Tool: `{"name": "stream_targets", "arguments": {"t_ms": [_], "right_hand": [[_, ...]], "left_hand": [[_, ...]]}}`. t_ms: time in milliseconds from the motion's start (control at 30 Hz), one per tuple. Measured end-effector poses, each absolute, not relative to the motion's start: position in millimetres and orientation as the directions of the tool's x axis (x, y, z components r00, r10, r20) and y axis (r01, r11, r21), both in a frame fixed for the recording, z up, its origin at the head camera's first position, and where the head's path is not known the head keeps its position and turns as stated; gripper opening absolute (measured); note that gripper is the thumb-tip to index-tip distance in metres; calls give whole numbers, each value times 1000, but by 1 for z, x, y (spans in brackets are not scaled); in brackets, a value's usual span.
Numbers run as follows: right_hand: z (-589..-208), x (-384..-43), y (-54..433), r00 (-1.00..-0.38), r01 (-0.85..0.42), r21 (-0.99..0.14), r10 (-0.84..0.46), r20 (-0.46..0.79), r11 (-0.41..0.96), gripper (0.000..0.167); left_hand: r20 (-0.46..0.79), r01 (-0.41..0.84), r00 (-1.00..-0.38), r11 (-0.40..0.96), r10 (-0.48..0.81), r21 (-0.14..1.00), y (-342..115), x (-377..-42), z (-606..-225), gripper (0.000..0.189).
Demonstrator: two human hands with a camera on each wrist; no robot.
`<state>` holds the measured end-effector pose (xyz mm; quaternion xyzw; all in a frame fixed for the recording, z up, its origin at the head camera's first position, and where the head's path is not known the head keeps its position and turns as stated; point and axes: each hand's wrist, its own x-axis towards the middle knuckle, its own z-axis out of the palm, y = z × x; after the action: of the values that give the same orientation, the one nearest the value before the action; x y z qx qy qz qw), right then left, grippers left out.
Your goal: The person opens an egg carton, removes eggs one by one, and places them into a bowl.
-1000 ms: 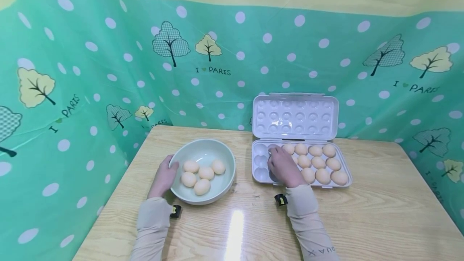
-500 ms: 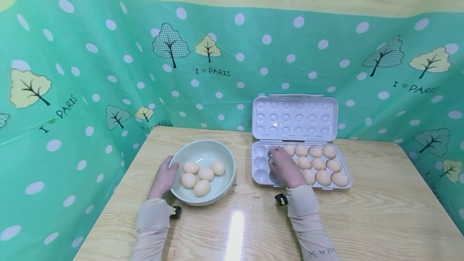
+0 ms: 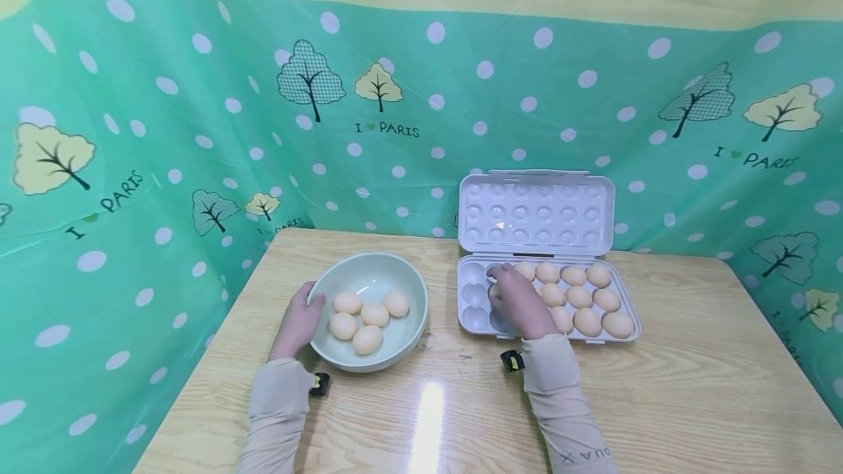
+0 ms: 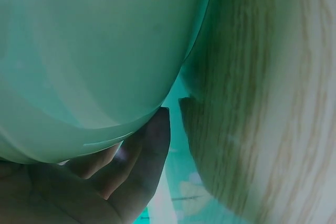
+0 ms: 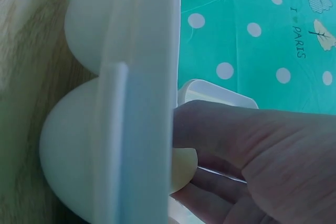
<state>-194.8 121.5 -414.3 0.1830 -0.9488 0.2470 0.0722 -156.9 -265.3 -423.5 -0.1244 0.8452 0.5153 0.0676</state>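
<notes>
So yeah, one polka-dot curtain (image 3: 421, 181) hangs along the back edge of one wooden table (image 3: 711, 371), with wood running between the bowl and carton and a wider stretch right of the carton. One egg carton (image 3: 473, 318) sits near that back edge, lid up, three hollows showing at its left end. One bowl (image 3: 375, 276) sits left of it. Two hands: left hand (image 3: 298, 324) grips the bowl's left rim, right hand (image 3: 523, 303) pinches one egg (image 5: 184, 170) at the carton. Five eggs (image 3: 366, 340) in the bowl, at least ten more (image 3: 579, 297) in the carton, others maybe hidden by the hand
</notes>
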Motion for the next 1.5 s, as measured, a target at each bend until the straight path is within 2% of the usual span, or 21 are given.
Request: {"name": "stream_targets", "arguments": {"t_ms": [167,433,833,1500], "right_hand": [[-415,-195,122,-912,-406,-438,-322,254,802,38],[-415,-196,122,-914,-402,-460,-314,258,792,49],[-414,-199,126,-936,-352,-490,-299,186,798,39],[-410,-199,126,-906,-416,-465,-310,289,782,34]], "left_hand": [[-251,-289,-957,432,-144,854,-265,-157,-424,50],[-239,-277,-961,436,-142,856,-265,-156,-423,49],[-248,-287,-958,431,-145,855,-267,-157,-423,50],[-251,-285,-958,437,-137,853,-266,-156,-425,50]]}}
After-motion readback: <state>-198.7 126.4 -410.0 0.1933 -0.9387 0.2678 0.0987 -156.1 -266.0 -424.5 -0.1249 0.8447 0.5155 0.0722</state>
